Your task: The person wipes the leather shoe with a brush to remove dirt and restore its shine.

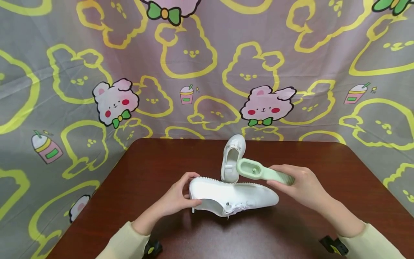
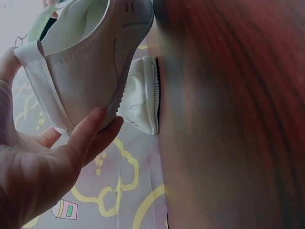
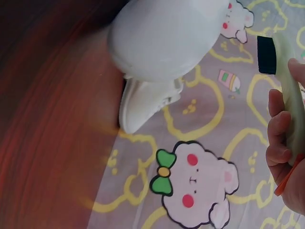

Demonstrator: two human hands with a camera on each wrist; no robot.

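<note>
My left hand (image 1: 177,196) grips a white lace-up shoe (image 1: 236,196) by its heel, thumb at the collar and fingers on the sole side. The shoe is raised off the table and turned on its side, toe to the right, as the left wrist view also shows at its heel (image 2: 86,67). In my right hand (image 1: 302,185) is a light green brush (image 1: 255,169), held by its handle above the shoe and apart from it. Dark bristles (image 3: 267,55) on the brush show in the right wrist view. Behind, a second white shoe (image 1: 233,154) stands on the table.
The brown wooden table (image 1: 161,162) reaches back to a grey curtain (image 1: 213,72) with yellow bear outlines and pink bunny faces. That curtain also runs along both sides. The second shoe lies partly behind the held shoe and the brush.
</note>
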